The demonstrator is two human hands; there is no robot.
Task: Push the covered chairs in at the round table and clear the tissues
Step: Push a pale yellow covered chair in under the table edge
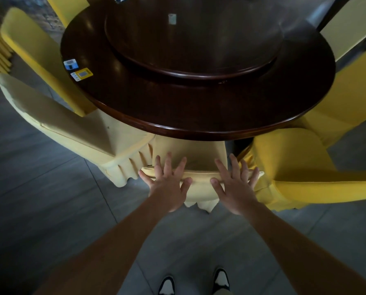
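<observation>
Grey floor tiles (50, 209) fill the lower part of the frame, and a dark round table (199, 116) with a raised turntable (195, 45) takes up the top centre. Yellow covered chairs ring it: one at lower centre (201, 162), a pale one to its left (71, 128), another at upper left (35, 52), and a brighter one at the right (295, 167).

Both hands rest on the top edge of the centre chair's back. The left hand (167, 184) lies with fingers spread and straight over the top, thumb on the near side; the right hand (235, 186) mirrors it. Neither hand curls round the fabric; they press flat.

The seat is already partly under the table rim, so the push looks nearly finished. To do it well, I would keep the hands evenly spaced and drive straight toward the table's centre, so the chair does not twist into the pleated skirts of its neighbours just beside it. Pressing low and steady should stop the loose cover from slipping on the frame.

Three small packets that may be the tissues lie on the table: a blue-and-white one (70, 64) and a yellow one (81, 74) at the left rim, and a pale one (172, 19) on the turntable at upper centre. They are still to be cleared.
</observation>
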